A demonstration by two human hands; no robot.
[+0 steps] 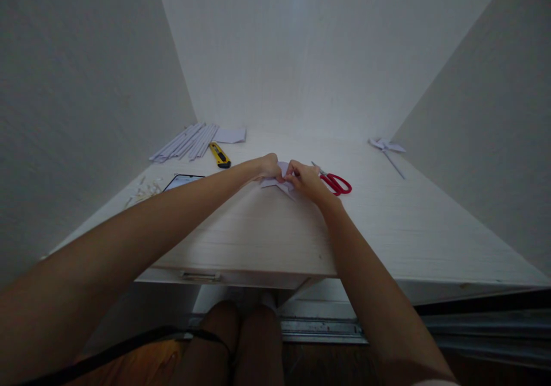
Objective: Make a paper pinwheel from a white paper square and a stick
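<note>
Above the middle of the desk, a piece of white paper [283,169] with cut or folded flaps is held between my two hands. My left hand [270,166] is closed on its left side, the fingers curled and partly hidden. On the other side my right hand [302,177] pinches the paper near its centre, its fingertips meeting those of the left. Red-handled scissors [337,184] lie just right of my right hand, their blades partly behind it. A finished-looking paper pinwheel [387,145] on a thin paper stick rests at the far right.
At the back left lie several rolled paper sticks [185,143], a folded paper sheet [231,135] and a yellow utility knife [220,155]. A phone [184,181] is partly under my left forearm, beside scattered cotton swabs [146,191]. Walls enclose the desk [267,242] on three sides.
</note>
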